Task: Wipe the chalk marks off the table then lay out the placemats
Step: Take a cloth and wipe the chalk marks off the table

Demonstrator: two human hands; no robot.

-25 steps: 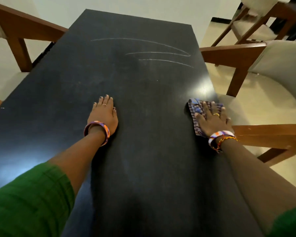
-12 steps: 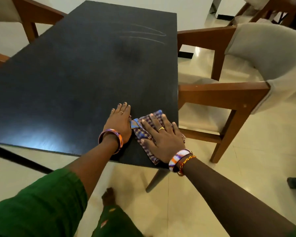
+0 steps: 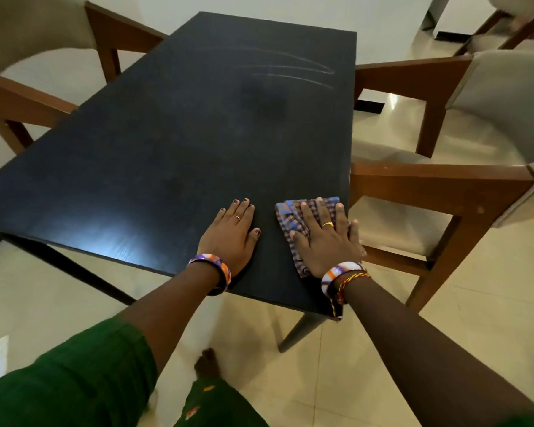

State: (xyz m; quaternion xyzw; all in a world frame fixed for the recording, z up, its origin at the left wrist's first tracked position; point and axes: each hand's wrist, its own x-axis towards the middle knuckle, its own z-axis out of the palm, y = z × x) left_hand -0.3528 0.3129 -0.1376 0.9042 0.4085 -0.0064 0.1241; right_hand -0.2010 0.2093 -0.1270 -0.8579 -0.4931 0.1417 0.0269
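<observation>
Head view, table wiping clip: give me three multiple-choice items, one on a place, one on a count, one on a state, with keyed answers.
1. Where does the checked cloth lie on the table?
A. near right corner
B. far left corner
C. centre

2. How many chalk marks show?
A. one
B. three
C. six

3. How is the right hand on the cloth?
A. pinching it in the air
B. pressing it flat
C. not touching it

Answers:
1 A: it lies by the right edge, close to the person.
2 B: three curved lines at the far end.
3 B: straight fingers lie across it; the left hand rests flat beside.
</observation>
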